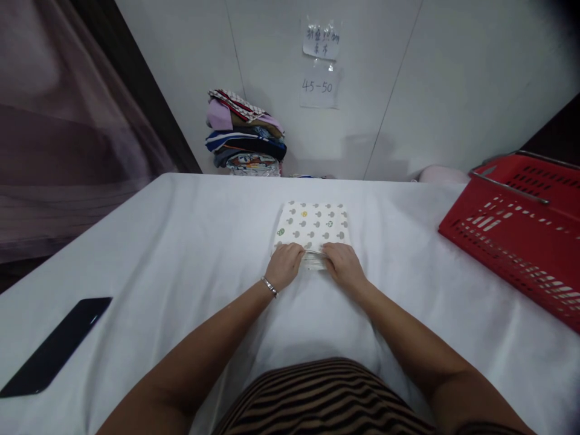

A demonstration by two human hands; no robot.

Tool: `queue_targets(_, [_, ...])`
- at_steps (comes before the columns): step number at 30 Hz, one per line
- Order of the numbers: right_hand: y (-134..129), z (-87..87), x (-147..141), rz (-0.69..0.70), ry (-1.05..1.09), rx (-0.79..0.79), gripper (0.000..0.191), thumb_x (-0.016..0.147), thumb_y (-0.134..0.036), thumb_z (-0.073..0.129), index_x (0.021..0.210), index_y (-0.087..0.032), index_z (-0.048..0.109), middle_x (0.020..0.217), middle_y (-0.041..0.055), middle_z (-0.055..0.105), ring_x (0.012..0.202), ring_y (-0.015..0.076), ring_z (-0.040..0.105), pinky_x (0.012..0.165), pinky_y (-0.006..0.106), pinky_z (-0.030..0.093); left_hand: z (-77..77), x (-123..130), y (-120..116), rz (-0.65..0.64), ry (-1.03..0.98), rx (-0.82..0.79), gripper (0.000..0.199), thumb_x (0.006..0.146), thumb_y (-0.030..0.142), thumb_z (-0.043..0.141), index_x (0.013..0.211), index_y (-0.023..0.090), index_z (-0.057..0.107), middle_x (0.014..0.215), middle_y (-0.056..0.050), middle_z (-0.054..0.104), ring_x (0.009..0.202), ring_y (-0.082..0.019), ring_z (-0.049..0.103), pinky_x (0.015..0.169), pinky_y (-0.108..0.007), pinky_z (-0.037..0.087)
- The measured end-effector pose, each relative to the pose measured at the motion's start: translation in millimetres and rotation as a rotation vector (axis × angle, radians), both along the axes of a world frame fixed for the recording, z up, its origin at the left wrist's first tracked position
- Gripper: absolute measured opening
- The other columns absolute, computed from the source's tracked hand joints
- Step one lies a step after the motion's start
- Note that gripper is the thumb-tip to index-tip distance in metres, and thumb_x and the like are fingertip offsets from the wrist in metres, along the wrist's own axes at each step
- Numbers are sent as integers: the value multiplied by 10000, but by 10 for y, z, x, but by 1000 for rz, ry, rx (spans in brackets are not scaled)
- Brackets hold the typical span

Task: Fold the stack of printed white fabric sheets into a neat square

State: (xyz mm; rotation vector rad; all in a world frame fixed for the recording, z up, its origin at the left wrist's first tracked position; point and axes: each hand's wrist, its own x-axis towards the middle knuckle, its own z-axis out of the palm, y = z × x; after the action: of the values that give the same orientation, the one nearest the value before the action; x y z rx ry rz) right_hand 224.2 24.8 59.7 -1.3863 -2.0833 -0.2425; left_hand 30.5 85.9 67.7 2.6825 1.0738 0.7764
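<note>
A white cloth point(312, 225) printed with small grey tree-like shapes and a few green and yellow marks lies folded into a neat rectangle on the white-covered table point(208, 241). Layers of the fold show along its near edge. My left hand point(286, 263) pinches that edge at the left, fingers closed, with a bracelet point(270, 286) at the wrist. At the right of the same edge my right hand point(343, 264) also has its fingers closed on the cloth. The thumbs of both hands point inward along the edge.
To the right stands a red plastic basket point(521, 229) with a metal handle. A dark flat panel point(57, 344) lies at the left. Beyond the far edge is a stack of folded fabrics point(247, 136), against a wall with paper signs point(319, 84). A curtain point(67, 121) hangs left.
</note>
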Motion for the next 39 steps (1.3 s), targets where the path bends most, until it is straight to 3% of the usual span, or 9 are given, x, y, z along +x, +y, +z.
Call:
queue_targets(6, [8, 4, 5, -44, -63, 96, 166, 848, -111, 427, 833, -180, 577, 1190, 97, 553, 1090, 213, 457, 857, 357, 346, 4, 15, 17, 30, -19, -25, 161, 895, 216, 341, 830, 199, 487, 783, -14, 587, 753, -161, 527, 721, -316, 363])
queue_targets(13, [0, -27, 108, -100, -133, 37, 130, 860, -193, 474, 910, -196, 593, 1231, 95, 524, 1175, 239, 392, 901, 391, 317, 17, 17, 10, 41, -6, -41, 171, 900, 223, 334, 832, 195, 489, 794, -14, 586, 760, -159, 528, 721, -314, 365])
queue_targets(20, [-109, -3, 160, -51, -80, 46, 158, 870, -157, 450, 871, -190, 605, 1077, 77, 593, 1046, 208, 469, 846, 344, 361, -52, -7, -2, -79, 111, 75, 171, 892, 185, 360, 867, 185, 529, 902, -40, 601, 894, -176, 532, 791, -338, 380])
queue_targets(27, [-135, -63, 209, -18, -114, 0, 194, 879, -163, 434, 919, -200, 620, 926, 59, 619, 859, 180, 512, 722, 311, 367, -110, -34, -28, -59, 135, 232, 198, 855, 102, 390, 896, 193, 561, 1116, -61, 553, 1064, -204, 458, 870, -365, 367])
queue_targets(34, [-141, -115, 247, -15, -139, 0, 169, 853, -113, 458, 863, -186, 610, 864, 47, 638, 818, 174, 521, 702, 296, 354, -101, -31, -12, -113, 215, 263, 195, 859, 104, 384, 853, 183, 563, 900, -51, 590, 869, -188, 503, 818, -356, 365])
queue_targets(39, [-153, -98, 224, -31, -157, -29, 187, 851, -100, 437, 812, -186, 598, 782, 39, 617, 768, 170, 515, 684, 292, 347, -126, -15, 11, -77, 211, 248, 186, 841, 83, 388, 804, 171, 547, 791, -53, 576, 770, -185, 498, 779, -357, 361])
